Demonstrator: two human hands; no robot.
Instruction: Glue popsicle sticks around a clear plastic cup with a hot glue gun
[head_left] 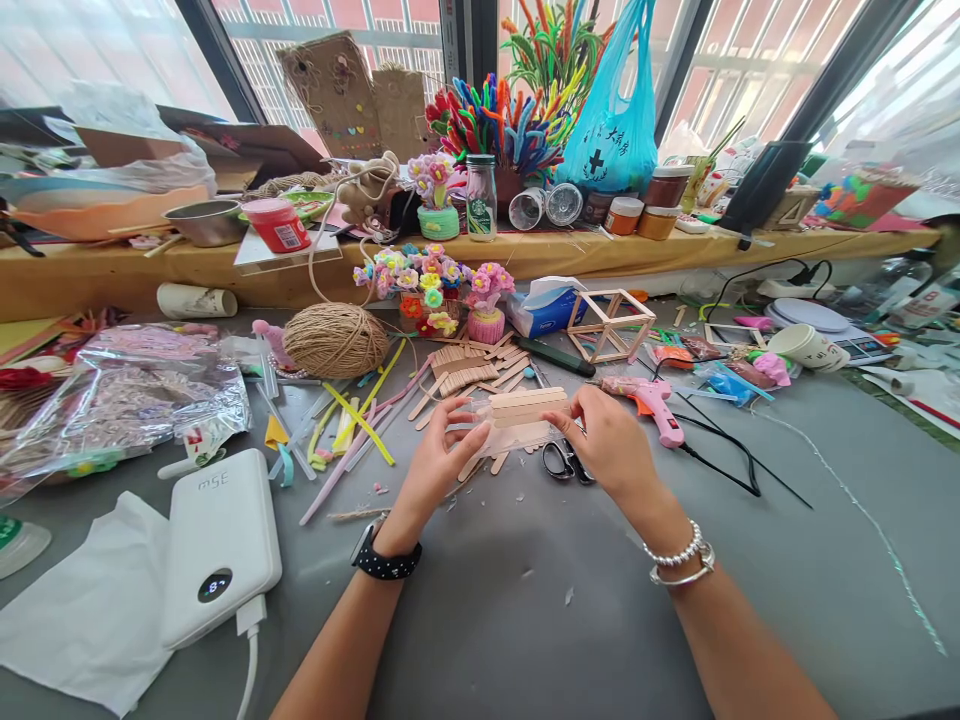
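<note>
The left hand [452, 440] holds a clear sheet [516, 437] by its edge, and the right hand [606, 438] pinches wooden sticks [527, 404] upon it.

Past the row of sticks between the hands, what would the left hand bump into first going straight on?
Probably the loose wooden sticks on the table, beyond the row of sticks along the left hand's line; depth is hard to judge.

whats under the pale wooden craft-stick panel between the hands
Past the near edge of the pale wooden craft-stick panel, black-handled scissors and loose flat wooden sticks show on the grey tabletop. Whatever lies directly beneath is mostly covered.
</note>
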